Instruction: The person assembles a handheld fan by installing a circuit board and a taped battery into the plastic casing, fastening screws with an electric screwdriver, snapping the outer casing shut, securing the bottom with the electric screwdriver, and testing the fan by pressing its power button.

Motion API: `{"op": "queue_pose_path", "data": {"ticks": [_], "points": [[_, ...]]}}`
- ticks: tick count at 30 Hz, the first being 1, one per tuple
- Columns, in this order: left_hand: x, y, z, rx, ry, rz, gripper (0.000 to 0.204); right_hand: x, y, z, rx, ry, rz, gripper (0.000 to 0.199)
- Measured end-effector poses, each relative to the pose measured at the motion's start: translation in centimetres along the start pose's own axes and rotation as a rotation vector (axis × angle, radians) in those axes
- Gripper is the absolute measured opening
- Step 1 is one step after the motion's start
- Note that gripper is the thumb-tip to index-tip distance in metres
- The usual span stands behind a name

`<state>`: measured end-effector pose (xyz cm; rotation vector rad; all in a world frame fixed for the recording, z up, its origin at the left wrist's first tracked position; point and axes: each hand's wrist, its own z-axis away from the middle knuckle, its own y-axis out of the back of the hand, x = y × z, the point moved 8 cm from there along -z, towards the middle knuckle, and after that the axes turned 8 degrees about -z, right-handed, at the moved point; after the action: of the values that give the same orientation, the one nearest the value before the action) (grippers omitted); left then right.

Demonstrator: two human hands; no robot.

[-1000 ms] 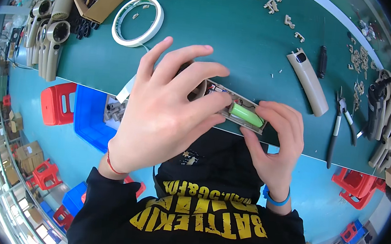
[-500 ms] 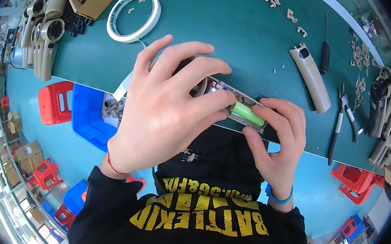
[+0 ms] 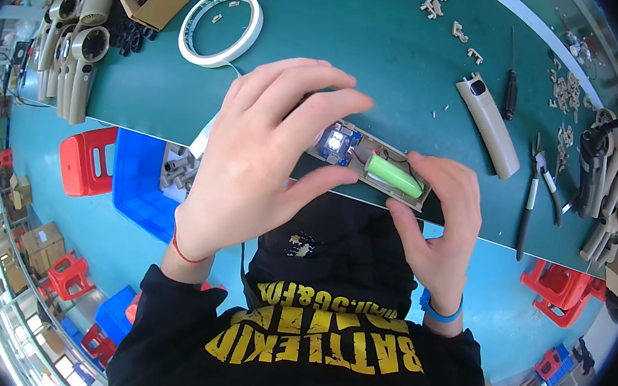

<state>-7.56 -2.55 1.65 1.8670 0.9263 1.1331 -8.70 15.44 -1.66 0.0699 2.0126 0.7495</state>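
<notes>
Both my hands hold a beige half-shell housing (image 3: 391, 188) just over the near edge of the green table (image 3: 381, 58). Inside it lie a green cylindrical battery (image 3: 395, 175) and a small blue circuit board (image 3: 338, 144) with a lit white light. My left hand (image 3: 268, 152) wraps over the housing's left end, fingers spread across the board. Fingers of my right hand (image 3: 440, 220) pinch the right end beside the battery.
A matching beige cover (image 3: 488, 125) lies at the right, with a black screwdriver (image 3: 510, 101) and pliers (image 3: 536, 192) beyond it. A roll of white tape (image 3: 219, 25) sits upper left, near beige fan housings (image 3: 78, 44). A blue bin (image 3: 139, 177) and red stools stand on the floor.
My left-hand fingers have lifted and shifted, uncovering the circuit board with its lit light. The housing has stayed in both hands.
</notes>
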Motion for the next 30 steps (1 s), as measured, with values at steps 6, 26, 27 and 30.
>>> {"op": "queue_pose_path", "data": {"ticks": [6, 26, 27, 30], "points": [[-0.4, 0.1, 0.1, 0.003, 0.014, 0.015, 0.052, -0.1, -0.4, 0.0, -0.004, 0.008, 0.011, 0.050], [-0.4, 0.0, -0.4, -0.004, -0.020, 0.060, 0.053, -5.9, -1.6, -5.9, -0.869, 0.344, 0.551, 0.045], [-0.6, 0.1, -0.3, -0.008, -0.012, 0.054, 0.053, -6.0, -1.9, -6.2, -0.880, 0.353, 0.550, 0.045], [-0.5, -0.2, -0.4, -0.005, -0.005, 0.058, 0.052, -5.4, -2.4, -6.0, -0.974, 0.350, 0.581, 0.043]]}}
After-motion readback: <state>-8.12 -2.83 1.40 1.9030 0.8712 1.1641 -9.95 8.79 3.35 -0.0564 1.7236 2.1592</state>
